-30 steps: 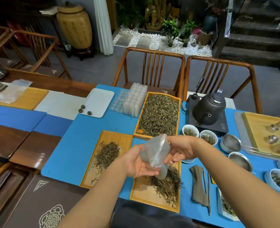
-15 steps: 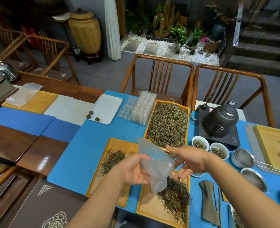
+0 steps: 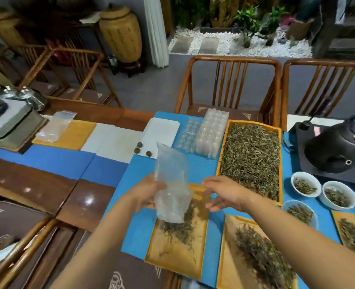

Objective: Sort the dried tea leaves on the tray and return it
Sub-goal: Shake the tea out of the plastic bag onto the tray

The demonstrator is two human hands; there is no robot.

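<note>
In the head view, both forearms reach forward from the bottom edge over the blue-covered surface (image 3: 168, 167). The left hand (image 3: 146, 191) grasps a clear plastic bag (image 3: 171, 184) by its side, fingers curled round the film, holding it upright and slightly tilted above a small wooden tray (image 3: 178, 253). The right hand (image 3: 224, 193) hovers just beside the bag, released, its fingers spread and relaxed, touching nothing. Under the bag a loose scatter of dried tea leaves (image 3: 180, 228) lies on that tray; a second wooden tray (image 3: 229, 257) to its right carries a denser pile. Farther back stands a large tray of tea leaves (image 3: 251, 159), with clear blister moulds (image 3: 205, 136) and a white tray (image 3: 162, 132) to its left. Two white cups (image 3: 306, 184) holding leaves sit near a black kettle (image 3: 337, 147) on its base. Beyond the surface stand wooden chairs (image 3: 228, 84), a tall yellow jar (image 3: 120, 34), and a bed of white pebbles (image 3: 224, 44) with plants.
</note>
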